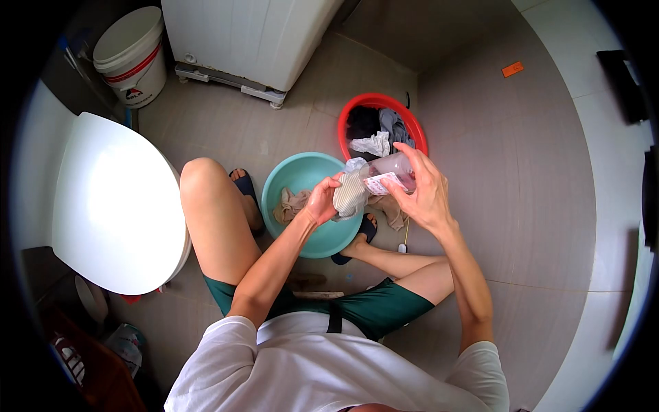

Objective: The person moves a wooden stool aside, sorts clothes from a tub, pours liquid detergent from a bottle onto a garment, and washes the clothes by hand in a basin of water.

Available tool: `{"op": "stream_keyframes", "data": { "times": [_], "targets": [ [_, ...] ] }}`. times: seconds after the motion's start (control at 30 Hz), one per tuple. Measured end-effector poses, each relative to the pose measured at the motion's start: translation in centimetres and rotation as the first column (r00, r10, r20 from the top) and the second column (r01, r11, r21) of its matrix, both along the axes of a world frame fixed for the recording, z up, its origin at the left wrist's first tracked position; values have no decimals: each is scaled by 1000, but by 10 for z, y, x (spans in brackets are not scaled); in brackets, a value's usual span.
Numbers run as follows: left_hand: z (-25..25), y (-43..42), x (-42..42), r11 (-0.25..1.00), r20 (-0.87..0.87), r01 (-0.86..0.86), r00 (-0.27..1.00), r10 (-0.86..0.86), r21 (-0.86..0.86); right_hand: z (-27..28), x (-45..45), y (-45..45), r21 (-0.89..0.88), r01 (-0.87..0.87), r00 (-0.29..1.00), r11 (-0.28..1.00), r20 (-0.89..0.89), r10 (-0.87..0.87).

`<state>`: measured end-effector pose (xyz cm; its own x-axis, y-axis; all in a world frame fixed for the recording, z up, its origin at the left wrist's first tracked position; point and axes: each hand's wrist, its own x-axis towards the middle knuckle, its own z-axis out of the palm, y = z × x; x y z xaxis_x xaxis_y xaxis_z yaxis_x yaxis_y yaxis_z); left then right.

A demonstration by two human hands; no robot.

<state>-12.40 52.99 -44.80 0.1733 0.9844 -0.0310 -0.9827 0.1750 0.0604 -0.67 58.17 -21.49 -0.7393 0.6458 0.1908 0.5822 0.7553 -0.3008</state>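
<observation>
My left hand [322, 199] grips a striped cloth [351, 195] over the right side of a turquoise basin [272, 180]. In my right hand [425, 189] is a clear bottle [401, 167] with a white and pink label, tilted so that its left end is at the cloth. The bottle's mouth is hard to make out. Beige cloth [292, 204] lies inside the turquoise basin, and more brownish cloth [392, 211] hangs or lies just right of it. Behind the hands stands a red basin [349, 110] with dark, grey and white clothes in it.
A white appliance [240, 41] stands at the back, with a white bucket [141, 62] to its left. The white toilet lid [117, 199] is at the left. An orange object [512, 69] lies at the upper right. A sandalled foot rests either side of the turquoise basin.
</observation>
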Motion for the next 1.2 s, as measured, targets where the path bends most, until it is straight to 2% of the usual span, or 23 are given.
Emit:
{"op": "stream_keyframes", "data": {
  "times": [0.37, 0.77, 0.87, 0.93, 0.97, 1.07, 1.1, 1.17, 1.2],
  "targets": [
    [5, -4, -1, 1000, -50, 7, 999, -7, 4, 7, -1, -6, 3, 13, 1000, 1000, -13, -13],
    [5, -5, -2, 1000, -11, 7, 1000, -7, 15, 11, -6, -10, -7, 11, 1000, 1000, -27, -12],
    [16, -7, -5, 999, 1, 2, 1000, -2, 52, -7, 3, 5, 18, -1, 994, 1000, -111, 3],
    [25, -9, -8, 999, -17, -19, 1000, 19, 28, -35, 19, 16, -105, 89, 961, 990, -252, -113],
    [27, -9, -9, 999, -29, -29, 999, 29, 19, -53, 28, 21, -168, 126, 932, 978, -318, -175],
    [28, -7, -6, 993, -227, -85, 972, 66, -78, -113, 53, 24, -457, 254, 757, 852, -455, -470],
    [24, -8, -2, 988, -323, -135, 941, 105, -74, -128, 48, 12, -713, 191, 535, 675, -501, -681],
    [7, -7, 11, 973, -507, -225, 844, 173, -42, -166, 47, -6, -864, 137, 307, 485, -429, -850],
    [-2, -8, 13, 972, -564, -232, 808, 170, -40, -186, 45, -14, -892, 116, 246, 437, -401, -883]
  ]
}}
